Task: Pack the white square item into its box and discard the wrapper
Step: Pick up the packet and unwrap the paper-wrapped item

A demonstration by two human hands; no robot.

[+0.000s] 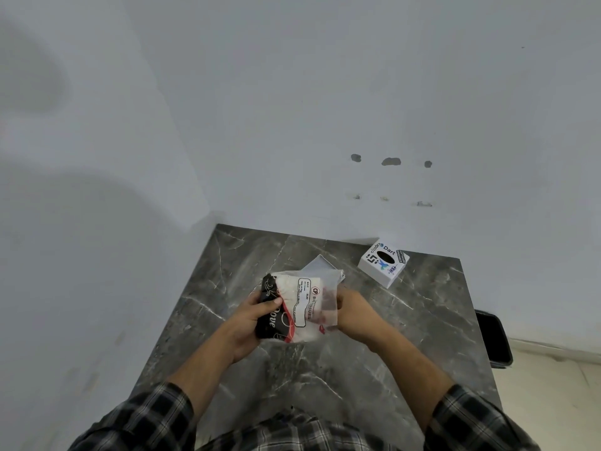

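Both my hands hold a plastic-wrapped pack of white tissues (297, 307) above the middle of the grey marble table (227, 262). The wrapper is clear with black and red print and a labelled white panel. My left hand (252, 320) grips its dark left end. My right hand (353, 310) pinches the loose clear flap at the right end. A white square box (383, 262) with stickers and a black oval hole on top sits at the table's far right edge. Behind the pack a flat white sheet-like piece (320, 265) lies on the table.
The table stands against a pale wall in a corner. A black bin (494, 336) stands on the floor to the right of the table. My plaid sleeves fill the bottom of the view.
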